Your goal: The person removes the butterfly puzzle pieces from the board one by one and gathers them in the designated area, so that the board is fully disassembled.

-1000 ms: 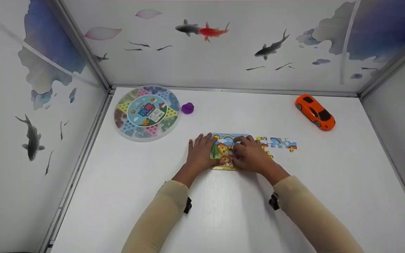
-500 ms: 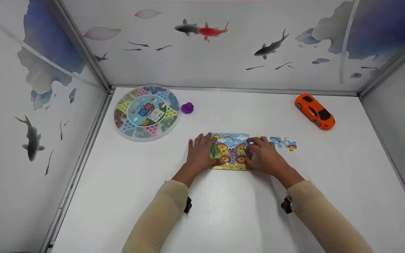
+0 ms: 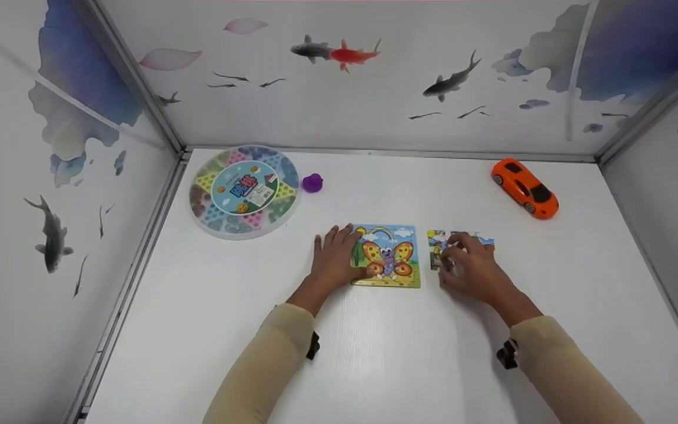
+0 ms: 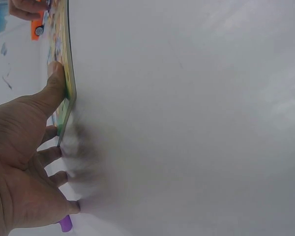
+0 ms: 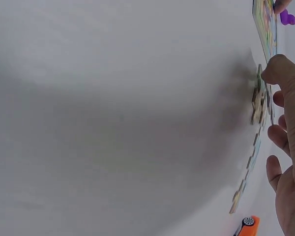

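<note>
A square puzzle board (image 3: 396, 235) with a butterfly picture lies flat on the white table. My left hand (image 3: 334, 259) rests at its left edge, fingers spread and thumb on the near left corner; the left wrist view shows this thumb (image 4: 55, 81) over the board's edge. To the right of the board, several loose jigsaw pieces (image 3: 435, 237) lie in a group, partly covered by my right hand (image 3: 480, 274). Thumb and curled fingers of that hand pinch a thin puzzle piece (image 5: 270, 101), seen nearly edge-on in the right wrist view, low over the others.
At the back left lies a round Chinese checkers box (image 3: 203, 221), with a small purple toy (image 3: 312, 183) beside it. An orange toy car (image 3: 525, 188) stands at the back right. Printed wall panels (image 3: 374, 118) enclose the table's back and sides.
My right hand has moved right, from over the board to the loose pieces, carrying a puzzle piece. More of the butterfly picture shows now. My left hand has stayed in place.
</note>
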Tool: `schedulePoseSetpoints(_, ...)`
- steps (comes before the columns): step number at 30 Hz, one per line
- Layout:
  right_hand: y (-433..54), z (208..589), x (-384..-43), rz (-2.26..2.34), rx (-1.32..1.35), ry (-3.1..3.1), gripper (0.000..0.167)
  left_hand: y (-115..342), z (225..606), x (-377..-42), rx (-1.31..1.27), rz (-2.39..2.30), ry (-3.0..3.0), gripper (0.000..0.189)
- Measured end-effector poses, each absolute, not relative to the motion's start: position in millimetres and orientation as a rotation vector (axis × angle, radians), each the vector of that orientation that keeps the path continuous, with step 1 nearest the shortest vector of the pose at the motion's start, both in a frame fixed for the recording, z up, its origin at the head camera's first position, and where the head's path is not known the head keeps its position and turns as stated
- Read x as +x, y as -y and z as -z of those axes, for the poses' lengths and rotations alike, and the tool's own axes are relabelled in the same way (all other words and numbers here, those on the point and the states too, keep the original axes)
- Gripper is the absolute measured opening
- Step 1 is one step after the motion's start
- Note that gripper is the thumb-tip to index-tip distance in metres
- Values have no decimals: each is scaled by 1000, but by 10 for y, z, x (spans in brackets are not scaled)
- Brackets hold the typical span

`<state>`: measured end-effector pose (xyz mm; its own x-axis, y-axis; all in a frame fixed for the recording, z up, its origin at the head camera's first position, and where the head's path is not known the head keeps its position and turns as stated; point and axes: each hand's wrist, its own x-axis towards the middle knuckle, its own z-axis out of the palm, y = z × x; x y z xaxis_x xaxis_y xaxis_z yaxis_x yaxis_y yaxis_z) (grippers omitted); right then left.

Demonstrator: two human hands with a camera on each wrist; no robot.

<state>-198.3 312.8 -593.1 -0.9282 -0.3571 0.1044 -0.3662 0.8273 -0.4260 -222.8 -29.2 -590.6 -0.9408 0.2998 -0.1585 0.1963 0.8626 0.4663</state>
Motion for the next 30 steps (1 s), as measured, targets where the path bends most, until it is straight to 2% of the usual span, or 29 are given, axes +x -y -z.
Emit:
schedulePoseSetpoints(14, -3472, 5920, -1894, -644, 455, 3084, 28, 292, 5964, -2235, 386, -642, -2823, 97)
schedulePoseSetpoints(30, -3493, 5946, -1897, -670, 472, 3086, 23, 281, 5941, -2236, 369, -618, -2821, 97)
